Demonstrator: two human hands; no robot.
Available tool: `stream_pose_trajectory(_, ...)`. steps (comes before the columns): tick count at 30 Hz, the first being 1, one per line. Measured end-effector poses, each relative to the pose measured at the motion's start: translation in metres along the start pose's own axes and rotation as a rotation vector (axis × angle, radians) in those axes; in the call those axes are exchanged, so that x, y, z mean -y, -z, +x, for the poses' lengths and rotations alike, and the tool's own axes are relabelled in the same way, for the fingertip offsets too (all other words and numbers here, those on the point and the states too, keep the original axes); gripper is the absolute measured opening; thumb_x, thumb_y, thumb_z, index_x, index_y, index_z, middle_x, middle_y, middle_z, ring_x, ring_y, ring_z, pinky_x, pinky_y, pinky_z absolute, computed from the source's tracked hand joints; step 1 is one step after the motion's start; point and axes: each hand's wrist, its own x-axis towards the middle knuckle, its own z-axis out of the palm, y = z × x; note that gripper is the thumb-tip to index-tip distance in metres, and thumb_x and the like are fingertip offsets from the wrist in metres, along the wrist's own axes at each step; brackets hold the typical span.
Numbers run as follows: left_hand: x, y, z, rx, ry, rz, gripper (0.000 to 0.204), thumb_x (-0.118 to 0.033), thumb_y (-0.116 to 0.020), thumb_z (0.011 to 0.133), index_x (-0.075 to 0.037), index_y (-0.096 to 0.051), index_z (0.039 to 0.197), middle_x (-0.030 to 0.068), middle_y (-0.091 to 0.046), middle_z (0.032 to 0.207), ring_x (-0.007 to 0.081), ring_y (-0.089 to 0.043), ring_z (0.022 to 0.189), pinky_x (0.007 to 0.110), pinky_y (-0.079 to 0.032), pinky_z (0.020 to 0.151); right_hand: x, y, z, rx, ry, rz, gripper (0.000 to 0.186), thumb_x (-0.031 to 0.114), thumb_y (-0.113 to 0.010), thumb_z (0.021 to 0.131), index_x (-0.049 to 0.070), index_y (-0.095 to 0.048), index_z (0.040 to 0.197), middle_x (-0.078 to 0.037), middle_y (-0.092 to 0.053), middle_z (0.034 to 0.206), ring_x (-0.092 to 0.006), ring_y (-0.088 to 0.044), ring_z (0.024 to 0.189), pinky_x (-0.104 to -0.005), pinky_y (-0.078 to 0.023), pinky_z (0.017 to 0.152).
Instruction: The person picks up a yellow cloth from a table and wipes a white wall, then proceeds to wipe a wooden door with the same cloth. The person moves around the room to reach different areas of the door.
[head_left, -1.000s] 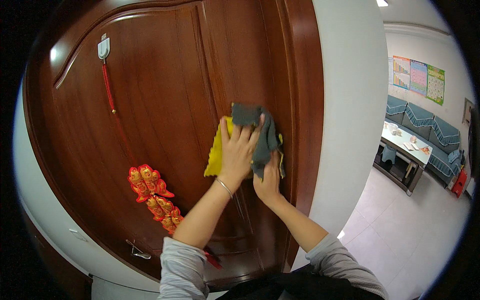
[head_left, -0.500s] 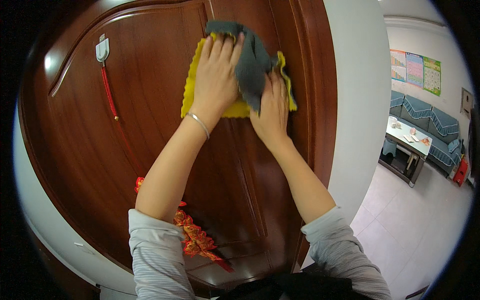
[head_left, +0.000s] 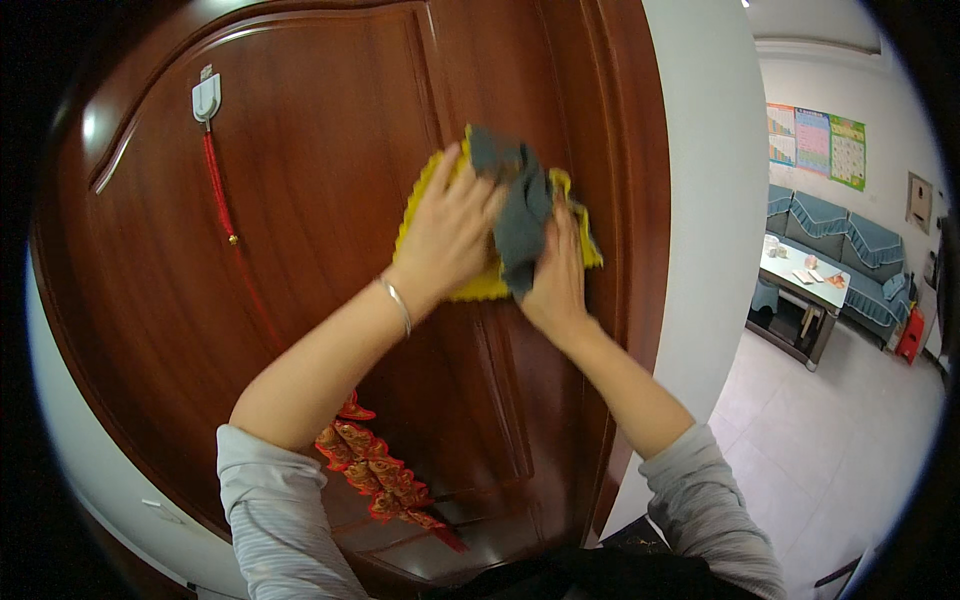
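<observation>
Pressing a yellow-and-grey cloth point(head_left: 521, 195) against the brown door point(head_left: 310, 200)
Our left hand point(head_left: 450, 232) lies with fingers loosely spread, our right hand point(head_left: 560, 278) with fingers together, either side of the grey fold point(head_left: 521, 240), likely so neither edge slips.

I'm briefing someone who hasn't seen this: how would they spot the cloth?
Find the big brown door. Right of its middle, the left hand and right hand are on the cloth. It is grey and yellow with a wavy yellow edge, unlike the red ornament lower down.
</observation>
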Motion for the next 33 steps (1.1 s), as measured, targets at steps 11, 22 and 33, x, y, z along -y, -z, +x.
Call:
stream_pose_trajectory(11, 0.119, 0.01, 0.101, -0.358, 0.246, 0.46, 0.053, -0.033, -0.056, 0.095, -0.004, -0.05, 0.139, 0.0149, -0.056, 0.136, 0.0315, -0.047, 0.133, 0.05, -0.026, 0.118, 0.001, -0.002, 0.206, -0.187, 0.22, -0.098, 0.076, 0.025, -0.069, 0.086, 0.0, -0.035, 0.149, -0.025, -0.038, 0.149, -0.042, -0.031, 0.142, -0.0469, -0.026, 0.119)
stream_pose_trajectory(22, 0.039, 0.008, 0.002, -0.091, 0.009, -0.025, 0.048, -0.013, -0.06, 0.08, 0.003, -0.059, 0.126, 0.0202, -0.051, 0.133, 0.0387, -0.044, 0.131, 0.051, -0.029, 0.118, 0.015, 0.002, 0.048, 0.156, 0.097, -0.012, 0.074, 0.025, -0.068, 0.087, -0.009, -0.038, 0.145, -0.031, -0.025, 0.155, -0.0484, -0.022, 0.145, -0.0561, -0.021, 0.119)
stream_pose_trajectory(33, 0.038, 0.013, 0.018, -0.059, 0.08, 0.043, 0.057, -0.024, -0.067, 0.08, 0.005, -0.054, 0.128, 0.0209, -0.057, 0.121, 0.0375, -0.049, 0.124, 0.051, -0.029, 0.117, 0.006, 0.019, 0.073, 0.193, 0.061, 0.012, 0.076, 0.025, -0.067, 0.087, -0.013, -0.035, 0.144, -0.033, -0.019, 0.158, -0.044, -0.015, 0.15, -0.0511, -0.016, 0.123)
